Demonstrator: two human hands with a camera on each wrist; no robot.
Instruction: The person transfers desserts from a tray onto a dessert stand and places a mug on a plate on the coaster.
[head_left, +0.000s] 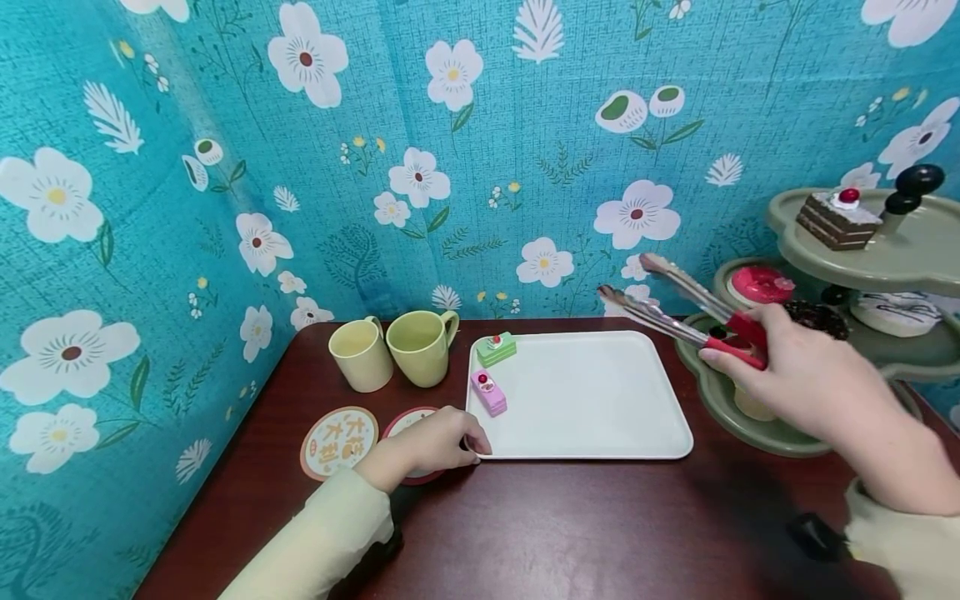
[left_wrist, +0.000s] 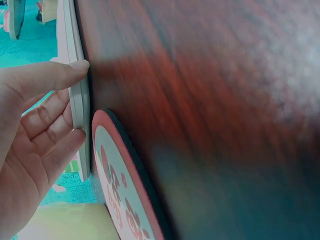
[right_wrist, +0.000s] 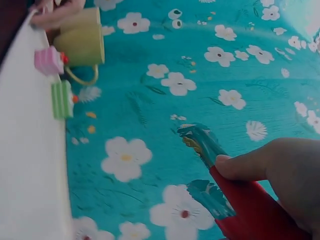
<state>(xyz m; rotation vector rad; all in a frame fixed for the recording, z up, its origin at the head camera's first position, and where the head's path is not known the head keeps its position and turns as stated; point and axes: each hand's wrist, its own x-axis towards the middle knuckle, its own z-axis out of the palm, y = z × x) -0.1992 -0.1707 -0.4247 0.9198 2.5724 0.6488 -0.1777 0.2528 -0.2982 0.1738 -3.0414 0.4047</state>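
Note:
My right hand [head_left: 798, 375] grips red-handled metal tongs [head_left: 660, 321], held in the air between the tray and the tiered stand. The tongs' arms are spread, with nothing between their tips. At the near left corner of the white tray [head_left: 592, 400], my left hand [head_left: 442, 440] holds the rim; in the left wrist view its thumb and fingers lie on either side of that edge. On the tray's left side sit a green cake slice [head_left: 497, 350] and a pink cake slice [head_left: 490, 395], both topped with a red berry.
A green tiered stand [head_left: 892, 267] at the right bears a chocolate cake slice [head_left: 837, 220], a pink-topped doughnut [head_left: 761, 285] and other pastries. Left of the tray stand a cream mug [head_left: 361, 357] and a green mug [head_left: 418, 350]. Two round coasters [head_left: 340, 442] lie in front of them.

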